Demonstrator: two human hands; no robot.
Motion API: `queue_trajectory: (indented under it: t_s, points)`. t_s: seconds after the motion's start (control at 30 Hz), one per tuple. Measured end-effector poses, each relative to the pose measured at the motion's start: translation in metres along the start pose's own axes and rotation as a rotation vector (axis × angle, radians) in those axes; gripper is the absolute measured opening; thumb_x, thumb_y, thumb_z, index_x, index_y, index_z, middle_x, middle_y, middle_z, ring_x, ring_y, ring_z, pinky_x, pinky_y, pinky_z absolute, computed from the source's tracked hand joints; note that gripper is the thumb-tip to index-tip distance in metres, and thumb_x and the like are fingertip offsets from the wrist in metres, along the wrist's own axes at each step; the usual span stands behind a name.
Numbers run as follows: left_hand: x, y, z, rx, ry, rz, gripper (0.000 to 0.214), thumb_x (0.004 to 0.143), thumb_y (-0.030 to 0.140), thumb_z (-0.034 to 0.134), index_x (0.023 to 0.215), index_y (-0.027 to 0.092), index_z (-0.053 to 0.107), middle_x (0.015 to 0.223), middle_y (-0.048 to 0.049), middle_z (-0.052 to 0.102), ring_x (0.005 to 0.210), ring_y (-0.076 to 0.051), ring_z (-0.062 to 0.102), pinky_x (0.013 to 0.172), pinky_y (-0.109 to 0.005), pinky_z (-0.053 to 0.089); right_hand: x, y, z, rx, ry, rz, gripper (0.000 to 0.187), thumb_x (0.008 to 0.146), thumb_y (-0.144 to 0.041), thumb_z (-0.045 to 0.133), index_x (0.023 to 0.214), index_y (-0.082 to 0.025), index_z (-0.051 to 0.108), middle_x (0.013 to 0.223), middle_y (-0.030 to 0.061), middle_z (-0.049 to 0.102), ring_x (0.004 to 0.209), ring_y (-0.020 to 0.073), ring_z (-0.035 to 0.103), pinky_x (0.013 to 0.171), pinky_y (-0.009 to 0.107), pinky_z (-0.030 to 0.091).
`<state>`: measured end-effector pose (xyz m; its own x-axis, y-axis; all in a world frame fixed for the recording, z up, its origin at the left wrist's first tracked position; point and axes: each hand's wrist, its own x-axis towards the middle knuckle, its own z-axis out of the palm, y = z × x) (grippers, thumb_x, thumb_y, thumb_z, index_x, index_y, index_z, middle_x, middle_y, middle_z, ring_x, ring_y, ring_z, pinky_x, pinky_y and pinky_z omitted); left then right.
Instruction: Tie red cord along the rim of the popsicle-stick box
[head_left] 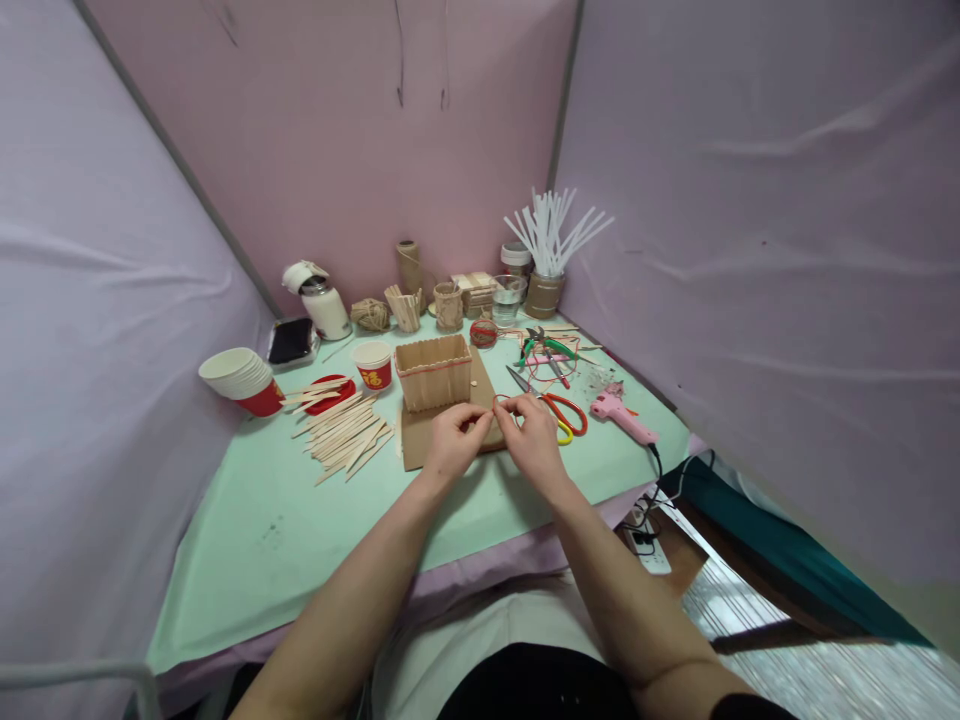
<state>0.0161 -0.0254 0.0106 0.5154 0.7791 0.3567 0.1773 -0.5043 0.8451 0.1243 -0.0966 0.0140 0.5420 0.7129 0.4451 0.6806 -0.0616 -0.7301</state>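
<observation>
My left hand [457, 438] and my right hand [531, 436] meet with fingertips pinched together above the front of a brown cardboard sheet [417, 452]. Between them shows a bit of thin red string [501, 397], which both hands pinch; its ends are too small to follow. Just behind my left hand, an open box of wooden sticks [433, 376] stands upright on the cardboard, with a red line around its rim. Scissors with red handles [564, 412] lie beside my right hand, along with a yellow handle [565, 432].
A pink glue gun [624, 416] lies at the right edge, its cable hanging off. Green-handled pliers [536, 345] sit amid tangled red string. Loose wooden sticks [341, 435], a paper cup [373, 366] and stacked cups [244, 378] are on the left. Jars and twine line the back.
</observation>
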Motion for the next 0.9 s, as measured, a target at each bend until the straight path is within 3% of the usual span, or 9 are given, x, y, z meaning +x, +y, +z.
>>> queue_trajectory:
  t_s: [0.47,0.73,0.9]
  points:
    - [-0.0005,0.0023,-0.0015,-0.002,0.060,0.025,0.020,0.078,0.028,0.053,0.068,0.015,0.064,0.068,-0.0025,0.061,0.065,-0.013,0.053,0.061,-0.023,0.040,-0.0019,-0.0063,-0.0021,0.054,-0.038,0.016,0.014,0.082,-0.026,0.049,0.073,-0.021,0.059,0.086,0.0044,0.062,0.088,0.0190,0.054,0.077,0.032,0.038]
    - [-0.0007,0.0054,-0.0025,0.044,0.027,0.095,0.023,0.080,0.030,0.051,0.067,0.016,0.063,0.066,-0.0020,0.058,0.064,-0.012,0.052,0.060,-0.023,0.039,-0.0005,-0.0022,-0.0025,0.082,-0.045,0.016,0.013,0.081,-0.026,0.050,0.074,-0.020,0.059,0.083,0.0038,0.062,0.084,0.0186,0.054,0.075,0.031,0.039]
    - [-0.0009,0.0053,-0.0030,0.037,0.031,0.109,0.022,0.081,0.029,0.051,0.069,0.016,0.063,0.067,-0.0021,0.058,0.064,-0.012,0.051,0.061,-0.023,0.039,-0.0021,-0.0036,-0.0039,0.095,0.009,0.015,0.010,0.080,-0.027,0.053,0.081,-0.020,0.059,0.088,0.0044,0.061,0.087,0.0189,0.054,0.077,0.032,0.039]
